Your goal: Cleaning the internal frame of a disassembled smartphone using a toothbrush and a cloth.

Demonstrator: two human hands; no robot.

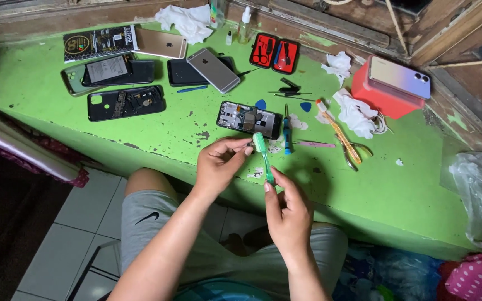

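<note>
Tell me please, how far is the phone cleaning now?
Done: the opened phone lies on the green table with its back off. In hand: the right hand holds a green toothbrush against a small part pinched by the left hand. Left: the phone is not yet closed.

Looked like a small phone-repair bench, set up informally — a chipped, bright green painted wooden worktop (157, 139) against weathered timber framing. Strewn with opened black smartphones showing bare circuit boards (126, 102), a silver-backed slim phone (213, 69), a loose flat grey battery (107, 68) and a red zip-open case of small tools (275, 54). Also scattered with blue triangular plastic picks (305, 106), crumpled white tissues (355, 114) and a clear small dropper bottle (245, 25) — pale tiled floor below.
</note>
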